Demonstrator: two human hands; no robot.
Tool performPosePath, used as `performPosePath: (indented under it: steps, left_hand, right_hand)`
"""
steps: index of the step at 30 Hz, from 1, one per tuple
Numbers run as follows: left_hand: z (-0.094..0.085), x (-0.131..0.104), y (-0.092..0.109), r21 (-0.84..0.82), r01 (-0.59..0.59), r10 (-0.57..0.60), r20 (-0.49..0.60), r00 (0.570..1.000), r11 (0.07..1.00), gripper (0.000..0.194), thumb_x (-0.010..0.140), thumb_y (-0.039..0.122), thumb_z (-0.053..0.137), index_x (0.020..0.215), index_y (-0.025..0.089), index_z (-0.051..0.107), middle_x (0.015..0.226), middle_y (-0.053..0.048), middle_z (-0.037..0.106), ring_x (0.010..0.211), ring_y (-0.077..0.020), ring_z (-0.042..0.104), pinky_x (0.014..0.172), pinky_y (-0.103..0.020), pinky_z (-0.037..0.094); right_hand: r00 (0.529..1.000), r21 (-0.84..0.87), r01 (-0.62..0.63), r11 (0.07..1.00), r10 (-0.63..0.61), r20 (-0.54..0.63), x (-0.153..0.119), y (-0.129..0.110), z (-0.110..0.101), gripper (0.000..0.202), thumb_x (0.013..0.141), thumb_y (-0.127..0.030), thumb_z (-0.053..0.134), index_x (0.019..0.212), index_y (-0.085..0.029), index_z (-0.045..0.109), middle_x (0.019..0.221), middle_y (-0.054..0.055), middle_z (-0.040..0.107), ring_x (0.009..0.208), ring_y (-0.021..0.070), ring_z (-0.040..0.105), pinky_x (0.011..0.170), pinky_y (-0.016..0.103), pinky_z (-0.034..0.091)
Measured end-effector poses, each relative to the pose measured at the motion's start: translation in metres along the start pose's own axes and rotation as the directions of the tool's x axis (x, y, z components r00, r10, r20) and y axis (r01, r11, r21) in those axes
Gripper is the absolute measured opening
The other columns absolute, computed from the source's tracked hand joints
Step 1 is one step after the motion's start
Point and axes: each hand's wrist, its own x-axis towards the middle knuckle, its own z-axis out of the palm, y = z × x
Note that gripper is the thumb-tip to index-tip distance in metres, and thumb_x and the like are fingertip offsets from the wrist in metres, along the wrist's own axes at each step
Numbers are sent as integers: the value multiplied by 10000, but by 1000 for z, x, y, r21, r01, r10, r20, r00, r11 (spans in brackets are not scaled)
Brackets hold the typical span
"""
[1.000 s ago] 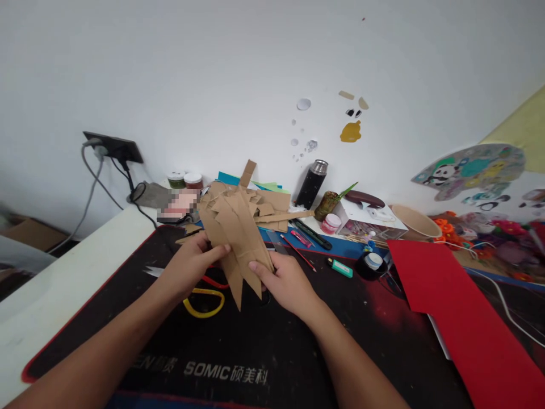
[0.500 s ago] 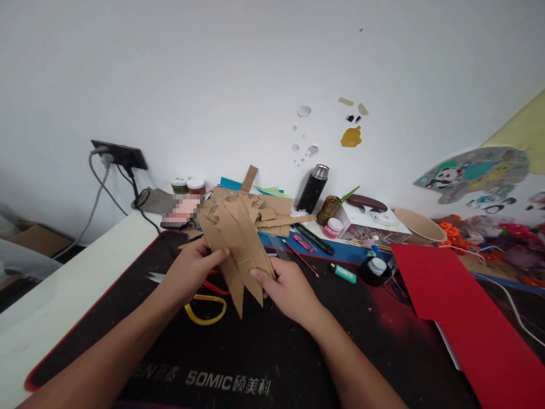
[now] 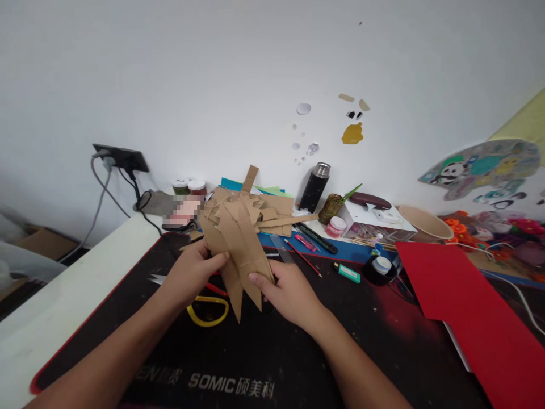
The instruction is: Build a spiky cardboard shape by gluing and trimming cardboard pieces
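Note:
Brown cardboard pieces (image 3: 240, 250), long and pointed at their lower ends, overlap one another between my two hands above the dark mat. My left hand (image 3: 196, 270) grips their left side, thumb on top and fingers underneath. On the lower right edge, my right hand (image 3: 286, 288) pinches them with its thumb across the front. Scissors with red and yellow handles (image 3: 208, 312) lie on the mat beneath my left hand, partly covered by it. Behind the held pieces is a heap of cardboard scraps (image 3: 272, 211).
A black thermos (image 3: 314, 188) stands against the wall beside a pink-labelled jar (image 3: 336, 227). A red pencil (image 3: 303, 257), a box cutter (image 3: 317, 237) and a teal-labelled item (image 3: 347, 272) lie on the black mat (image 3: 340, 352). Red sheet (image 3: 464, 307) covers the right side.
The camera view has shifted slightly. Both hands keep their grip on the cardboard pieces, whose pointed ends have moved slightly down and to the left.

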Motion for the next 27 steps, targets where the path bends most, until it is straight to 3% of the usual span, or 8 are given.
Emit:
performPosePath:
  steps: [6, 12, 20, 27]
  left_hand:
    - [2, 0, -2, -20, 35, -35, 15, 999, 999, 314, 656, 427, 875, 869, 208, 803, 892, -71, 843, 882, -341, 769, 792, -419, 609]
    - [-2, 1, 3, -29, 31, -32, -31, 999, 999, 378, 637, 457, 897, 901, 201, 808, 912, -81, 842, 898, -340, 764, 796, -430, 612]
    - [1, 3, -7, -72, -7, 4, -44, 999, 997, 283, 645, 390, 892, 844, 208, 803, 869, -58, 835, 854, -308, 761, 833, -424, 604]
    - [0, 3, -3, -124, 3, -10, -54, 999, 992, 469, 685, 526, 904, 1000, 190, 811, 1010, -92, 838, 930, -325, 755, 821, -431, 611]
  right_hand:
    - [1000, 37, 6, 999, -7, 3, 1, 1, 1, 219, 1030, -384, 629, 964, -204, 735, 890, 46, 770, 778, 211, 700, 699, 287, 482]
    - [1000, 57, -2, 998, 2, 6, 1, 5, 1, 230, 1029, -406, 630, 980, -210, 741, 932, 59, 781, 784, 217, 710, 682, 288, 494]
    - [999, 15, -8, 1000, 7, 34, 0, 2, 1, 226, 1024, -395, 635, 989, -202, 748, 909, 58, 778, 735, 204, 697, 662, 278, 490]
    - [1000, 29, -3, 1000, 3, -15, 2, 7, 1, 227, 1025, -391, 631, 977, -205, 753, 930, 58, 785, 779, 214, 714, 672, 275, 501]
